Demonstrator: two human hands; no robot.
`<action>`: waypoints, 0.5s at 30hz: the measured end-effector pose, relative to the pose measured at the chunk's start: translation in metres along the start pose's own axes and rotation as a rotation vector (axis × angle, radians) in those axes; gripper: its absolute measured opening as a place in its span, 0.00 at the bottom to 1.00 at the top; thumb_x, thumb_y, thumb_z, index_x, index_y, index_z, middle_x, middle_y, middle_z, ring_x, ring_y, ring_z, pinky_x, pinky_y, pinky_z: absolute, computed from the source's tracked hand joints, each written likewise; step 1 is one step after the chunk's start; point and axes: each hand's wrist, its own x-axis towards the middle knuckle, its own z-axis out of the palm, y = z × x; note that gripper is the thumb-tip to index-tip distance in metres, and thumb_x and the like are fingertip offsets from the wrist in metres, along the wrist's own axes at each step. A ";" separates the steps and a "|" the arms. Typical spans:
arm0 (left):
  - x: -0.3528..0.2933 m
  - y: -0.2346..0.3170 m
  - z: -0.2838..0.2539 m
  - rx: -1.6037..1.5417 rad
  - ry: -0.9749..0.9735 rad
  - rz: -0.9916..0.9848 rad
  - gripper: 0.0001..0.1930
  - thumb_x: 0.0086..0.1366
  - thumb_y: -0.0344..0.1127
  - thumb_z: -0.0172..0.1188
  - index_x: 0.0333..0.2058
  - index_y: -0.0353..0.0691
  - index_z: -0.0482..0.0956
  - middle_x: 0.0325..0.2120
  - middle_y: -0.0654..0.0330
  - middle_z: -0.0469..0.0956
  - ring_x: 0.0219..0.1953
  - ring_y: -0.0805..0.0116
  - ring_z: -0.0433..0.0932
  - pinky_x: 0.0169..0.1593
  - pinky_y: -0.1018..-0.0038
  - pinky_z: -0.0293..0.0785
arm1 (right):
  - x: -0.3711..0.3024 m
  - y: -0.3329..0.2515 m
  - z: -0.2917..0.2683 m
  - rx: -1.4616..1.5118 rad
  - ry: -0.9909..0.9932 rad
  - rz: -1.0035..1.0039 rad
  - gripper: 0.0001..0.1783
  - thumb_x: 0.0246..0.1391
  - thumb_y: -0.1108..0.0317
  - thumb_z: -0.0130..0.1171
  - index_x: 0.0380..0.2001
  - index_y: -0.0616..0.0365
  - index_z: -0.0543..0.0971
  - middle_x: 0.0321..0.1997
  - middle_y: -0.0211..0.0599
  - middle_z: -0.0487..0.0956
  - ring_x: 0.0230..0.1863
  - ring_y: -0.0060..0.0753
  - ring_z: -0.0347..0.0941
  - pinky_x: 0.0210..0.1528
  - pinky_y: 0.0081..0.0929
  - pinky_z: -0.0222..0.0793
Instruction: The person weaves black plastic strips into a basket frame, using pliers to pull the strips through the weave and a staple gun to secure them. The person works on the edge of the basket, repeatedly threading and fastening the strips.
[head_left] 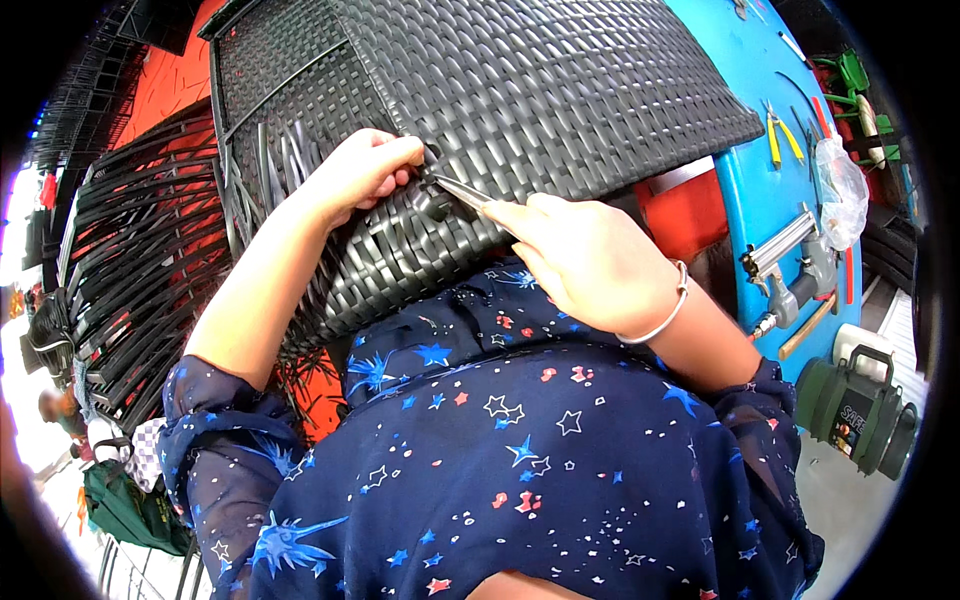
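Observation:
A large black woven wicker piece (540, 90) of flat glossy strips lies before me, its near corner bent down toward my lap. At that corner my left hand (365, 170) is closed, with thumb and finger pinching a dark weaving strip (431, 156). My right hand (590, 255), wearing a thin bracelet, is wrapped round a slim pointed metal tool (462, 190). The tool's tip touches or nearly touches the weave just right of the left fingers; its handle is hidden in my palm. Loose strip ends (285, 155) stick up beside my left wrist.
To the right, a blue tabletop (745, 220) carries yellow-handled pliers (783, 135), a clear plastic bag (840, 190), a metal tool with a roller-like bar (785, 245) and a wooden stick (808, 328). A green jug (850, 405) stands below it. More black strips (150, 260) hang at the left.

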 end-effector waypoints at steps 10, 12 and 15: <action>-0.036 0.038 -0.020 0.239 -0.110 -0.174 0.14 0.62 0.39 0.63 0.33 0.30 0.80 0.26 0.59 0.80 0.26 0.75 0.81 0.28 0.82 0.78 | -0.023 -0.013 -0.038 -0.085 -0.096 -0.057 0.22 0.52 0.73 0.49 0.51 0.66 0.73 0.28 0.43 0.73 0.24 0.42 0.74 0.26 0.35 0.71; -0.036 0.047 -0.023 0.265 -0.151 -0.197 0.13 0.63 0.38 0.62 0.33 0.30 0.80 0.25 0.59 0.80 0.25 0.74 0.81 0.28 0.82 0.78 | -0.025 -0.006 -0.038 -0.070 -0.056 -0.053 0.22 0.51 0.73 0.52 0.51 0.65 0.73 0.29 0.43 0.73 0.25 0.43 0.74 0.27 0.35 0.71; -0.029 0.052 -0.026 0.309 -0.181 -0.225 0.11 0.63 0.38 0.62 0.29 0.35 0.81 0.21 0.66 0.78 0.22 0.80 0.78 0.26 0.85 0.76 | -0.027 0.000 -0.033 -0.041 -0.040 -0.020 0.22 0.51 0.73 0.53 0.52 0.63 0.73 0.30 0.43 0.73 0.26 0.44 0.74 0.28 0.36 0.71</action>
